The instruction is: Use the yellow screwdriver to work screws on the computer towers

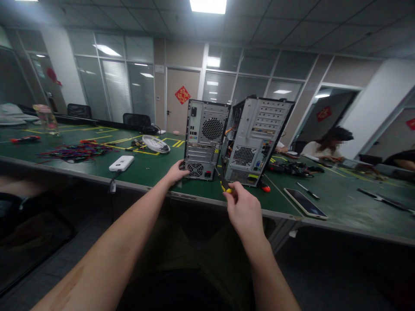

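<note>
Two grey computer tower cases stand upright on the green table [152, 170] with their rear panels facing me. My left hand [177, 172] grips the lower left corner of the left tower [204, 138]. My right hand [243, 207] is closed on a screwdriver [223, 181] with a yellow and black handle, its shaft pointing up toward the gap between the left tower and the right tower [256, 138]. The right tower's side looks open, with cables showing inside.
A white power bank [121, 163], a small white fan [156, 144], a heap of coloured wires [78, 151] and a red-handled tool [24, 139] lie to the left. A phone [305, 202], tools and cables lie to the right. A person [326, 147] sits at the far right.
</note>
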Motion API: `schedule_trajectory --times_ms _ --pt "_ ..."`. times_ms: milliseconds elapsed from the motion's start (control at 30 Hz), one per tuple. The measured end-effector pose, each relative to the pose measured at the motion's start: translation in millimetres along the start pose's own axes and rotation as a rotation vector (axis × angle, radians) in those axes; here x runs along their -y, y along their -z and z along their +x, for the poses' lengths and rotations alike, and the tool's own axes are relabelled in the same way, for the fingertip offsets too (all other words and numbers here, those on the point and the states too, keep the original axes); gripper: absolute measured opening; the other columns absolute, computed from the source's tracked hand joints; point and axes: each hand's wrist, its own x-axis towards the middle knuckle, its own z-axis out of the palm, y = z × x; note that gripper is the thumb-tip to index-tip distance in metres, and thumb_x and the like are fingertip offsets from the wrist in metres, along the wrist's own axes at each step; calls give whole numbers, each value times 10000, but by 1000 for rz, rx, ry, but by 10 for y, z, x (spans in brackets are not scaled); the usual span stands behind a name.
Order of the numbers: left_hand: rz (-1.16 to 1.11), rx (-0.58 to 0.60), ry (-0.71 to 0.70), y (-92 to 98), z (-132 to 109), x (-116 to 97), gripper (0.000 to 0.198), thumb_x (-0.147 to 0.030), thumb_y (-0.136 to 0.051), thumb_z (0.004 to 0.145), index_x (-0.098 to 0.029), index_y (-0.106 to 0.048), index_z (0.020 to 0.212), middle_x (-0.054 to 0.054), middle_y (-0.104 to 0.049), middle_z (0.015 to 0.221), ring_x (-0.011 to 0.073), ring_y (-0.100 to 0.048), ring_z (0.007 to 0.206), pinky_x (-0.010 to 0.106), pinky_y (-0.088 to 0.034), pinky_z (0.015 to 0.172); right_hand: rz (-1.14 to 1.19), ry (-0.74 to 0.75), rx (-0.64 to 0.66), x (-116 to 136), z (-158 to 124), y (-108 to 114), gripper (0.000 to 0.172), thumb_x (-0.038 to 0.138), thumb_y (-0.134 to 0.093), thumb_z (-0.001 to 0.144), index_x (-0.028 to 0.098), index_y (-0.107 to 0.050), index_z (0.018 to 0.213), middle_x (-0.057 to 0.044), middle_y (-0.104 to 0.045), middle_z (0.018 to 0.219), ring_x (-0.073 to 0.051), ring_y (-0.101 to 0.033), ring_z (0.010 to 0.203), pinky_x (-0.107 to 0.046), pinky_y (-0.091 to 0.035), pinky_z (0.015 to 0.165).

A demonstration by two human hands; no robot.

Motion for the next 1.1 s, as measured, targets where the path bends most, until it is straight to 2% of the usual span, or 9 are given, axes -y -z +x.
schedule_trajectory --times_ms 200,367,533,667,767,967,1033,1100 --pt "-14 3 2 5 16 30 687 -102 -801 696 -135 -572 1343 184 -643 1380 290 -649 1243 450 -475 1111 84 -63 6 -18 9 -42 118 331 -647 938 225 -641 989 -20 -733 771 -216 -686 710 -286 -400 658" --pt "-17 9 5 2 16 25 692 -105 -806 698 -139 -570 1347 175 -649 1375 280 -653 1239 434 -484 1105 101 -79 -8 -27 22 -76 205 411 -639 949 228 -608 862 -16 -716 711 -212 -684 677 -284 -390 641" --pt "10 4 20 -7 4 -2 677 -80 -784 716 -140 -560 1352 160 -660 1367 260 -662 1225 414 -489 1102 7 -33 5 -14 2 -24 83 298 -633 945 223 -635 980 -18 -731 813 -197 -666 706 -281 -387 655" --pt "16 -4 17 -10 -16 -29 656 -78 -780 725 -137 -568 1343 160 -665 1360 261 -666 1218 410 -492 1101 -59 13 -28 -19 -9 -13 130 249 -636 928 229 -646 1056 -39 -738 925 -207 -667 783 -286 -382 674" --pt "25 -11 18 -10 -25 -45 655 -85 -800 715 -145 -581 1329 156 -670 1353 268 -666 1217 410 -497 1095 -31 -24 -20 -30 0 -44 100 316 -641 939 231 -639 993 -14 -717 804 -197 -653 703 -281 -365 637" --pt "10 -4 20 -13 -21 -42 672 -90 -803 711 -139 -570 1340 161 -670 1350 271 -663 1221 421 -497 1094 31 -62 -38 -39 17 -81 215 417 -644 947 231 -596 850 8 -657 673 -191 -624 622 -280 -356 609" --pt "10 -7 23 -13 -17 -36 680 -88 -805 702 -144 -572 1339 161 -665 1357 274 -661 1225 424 -494 1097 38 -22 -60 -41 15 -71 206 404 -644 944 226 -605 848 0 -654 707 -183 -607 618 -287 -373 620" --pt "13 -10 20 -12 -15 -33 675 -87 -802 701 -143 -577 1334 163 -661 1363 278 -661 1225 428 -489 1102 52 31 -98 -43 13 -60 158 362 -653 930 213 -629 882 -25 -668 826 -170 -594 629 -299 -406 651"
